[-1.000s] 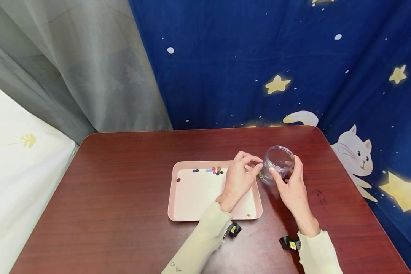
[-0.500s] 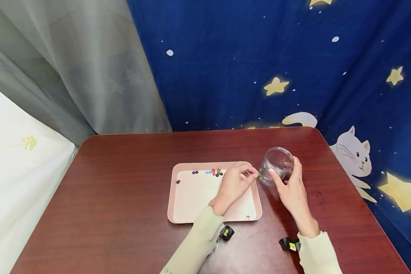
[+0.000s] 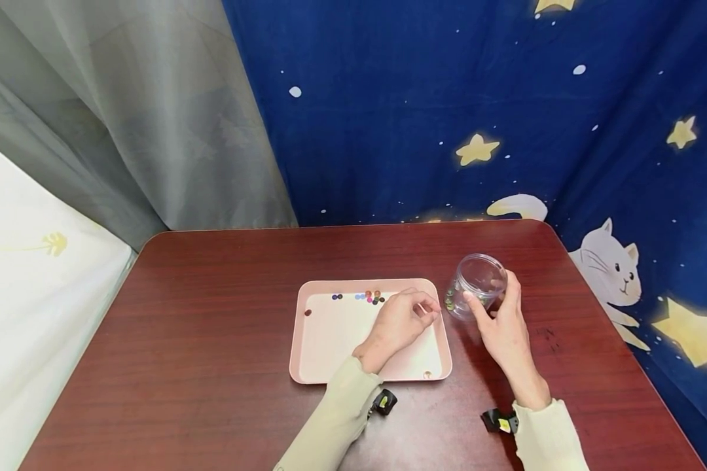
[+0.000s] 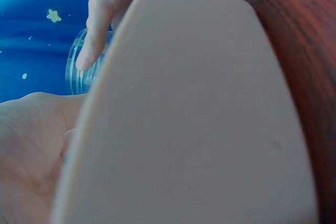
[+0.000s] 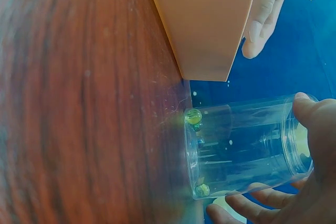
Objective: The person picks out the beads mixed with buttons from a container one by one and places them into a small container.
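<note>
My right hand [image 3: 503, 327] grips a clear plastic jar [image 3: 477, 278] beside the tray's right side, thumb at the near side and fingers round the far side. The jar's mouth is uncovered, and several green marbles [image 5: 193, 116] lie at its bottom, which is down at the table. My left hand [image 3: 397, 324] hovers over the right half of a pink tray [image 3: 310, 286], fingers loosely bent. No object shows at its fingertips [image 5: 255, 31] in the right wrist view. Along the tray's far side lie several small coloured marbles [image 3: 370, 296]; the tray's wall hides much of the left wrist view.
A dark red marble [image 3: 308, 313] lies at the tray's left side, and a clear-brown one [image 3: 427, 375] is in its near right corner. The tray and jar stand on a reddish-brown wooden table [image 3: 200, 327]. Blue starry curtain [image 3: 389, 131] hangs behind the table's far edge.
My left hand has drawn back from the jar, leftward and toward me, over the tray. The right hand keeps its hold on the jar, which stays in about the same place.
</note>
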